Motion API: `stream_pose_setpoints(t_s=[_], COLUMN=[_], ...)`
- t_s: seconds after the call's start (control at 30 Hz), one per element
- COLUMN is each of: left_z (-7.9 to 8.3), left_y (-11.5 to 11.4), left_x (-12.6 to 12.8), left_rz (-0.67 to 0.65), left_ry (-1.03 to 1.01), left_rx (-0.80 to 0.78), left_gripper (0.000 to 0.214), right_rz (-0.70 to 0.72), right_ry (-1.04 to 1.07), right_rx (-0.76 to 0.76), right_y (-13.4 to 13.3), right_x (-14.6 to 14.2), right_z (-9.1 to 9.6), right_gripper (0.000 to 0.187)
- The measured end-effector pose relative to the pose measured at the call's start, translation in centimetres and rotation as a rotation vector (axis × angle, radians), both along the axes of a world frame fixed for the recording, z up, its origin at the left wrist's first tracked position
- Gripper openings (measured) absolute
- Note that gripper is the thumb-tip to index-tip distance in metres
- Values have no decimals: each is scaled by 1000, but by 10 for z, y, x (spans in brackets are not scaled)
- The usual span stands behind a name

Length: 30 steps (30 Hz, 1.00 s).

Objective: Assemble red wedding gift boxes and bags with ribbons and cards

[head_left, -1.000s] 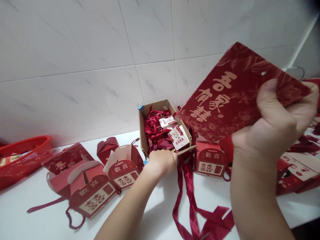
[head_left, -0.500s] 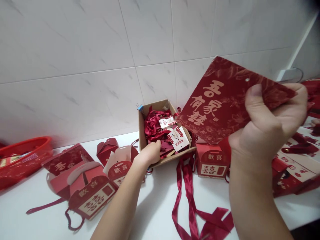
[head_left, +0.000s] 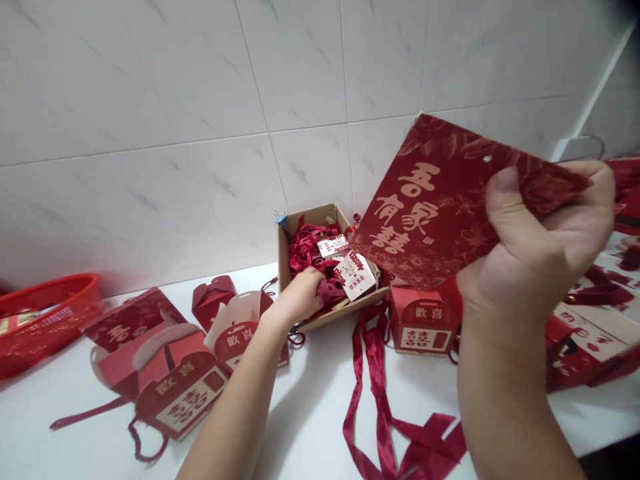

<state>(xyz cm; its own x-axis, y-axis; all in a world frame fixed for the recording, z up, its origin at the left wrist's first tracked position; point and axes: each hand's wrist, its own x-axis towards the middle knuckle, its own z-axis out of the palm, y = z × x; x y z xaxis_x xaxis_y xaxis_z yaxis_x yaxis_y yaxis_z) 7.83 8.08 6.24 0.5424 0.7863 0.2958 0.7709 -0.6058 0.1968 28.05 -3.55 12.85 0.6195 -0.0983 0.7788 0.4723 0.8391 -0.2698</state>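
Observation:
My right hand (head_left: 545,227) is raised at the right, its thumb pressed on the face of a dark red card (head_left: 435,200) with pale gold characters and a small punched hole. The card is tilted, one corner toward the cardboard box (head_left: 283,257). Inside that open box my left hand (head_left: 300,297) reaches down with curled fingers at dark red pieces; the fingertips are partly hidden. Crumpled red ribbon (head_left: 305,243) and white printed tags (head_left: 356,277) lie around it in the box.
Red gift boxes (head_left: 185,400) stand left of the cardboard box, another gift box (head_left: 423,320) to its right. Long ribbons (head_left: 377,393) trail over the white table (head_left: 310,413). A red plastic basket (head_left: 50,333) is at far left, a tiled wall (head_left: 200,100) behind.
My left hand has shifted slightly up and its fingers have moved among the pieces in the box. The card in my right hand has moved slightly left.

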Motion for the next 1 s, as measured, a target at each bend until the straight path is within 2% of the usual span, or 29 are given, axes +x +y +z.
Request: stream_pose_setpoints(t_s=[0.07, 0.17, 0.23, 0.3, 0.33, 0.47, 0.57, 0.7, 0.9, 1.0], left_z=[9, 30, 44, 57, 62, 70, 67, 63, 60, 56], left_y=[1, -5, -16, -31, -39, -64, -69, -68, -72, -72], left_x=[-4, -19, -31, -41, -44, -43, -37, -29, -16, -12], left_rz=[32, 81, -12, -173, -244, -389, -422, -425, -440, -392], left_ry=[-233, -566, -885, -1159, -1231, -1208, -1167, -1158, -1225, -1246], left_rx=[118, 262, 290, 227, 169, -58, -102, -84, 79, 120], left_gripper=[20, 23, 27, 32, 35, 46, 49, 51, 55, 34], right_rz=[18, 23, 21, 45, 72, 247, 293, 367, 570, 619], right_ry=[12, 20, 8, -16, -23, -7, -24, -69, -166, -293], right_rx=[-4, -33, -66, -102, -128, -278, -368, -481, -694, -676], right_y=[-1, -1, 1, 4, 6, 13, 16, 20, 25, 26], right_x=[0, 1, 1, 1, 0, -7, -12, -16, -35, -52], right_z=[0, 0, -1, -3, -4, -10, -14, -18, -22, -25], right_gripper=[25, 26, 25, 26, 27, 29, 30, 29, 18, 18])
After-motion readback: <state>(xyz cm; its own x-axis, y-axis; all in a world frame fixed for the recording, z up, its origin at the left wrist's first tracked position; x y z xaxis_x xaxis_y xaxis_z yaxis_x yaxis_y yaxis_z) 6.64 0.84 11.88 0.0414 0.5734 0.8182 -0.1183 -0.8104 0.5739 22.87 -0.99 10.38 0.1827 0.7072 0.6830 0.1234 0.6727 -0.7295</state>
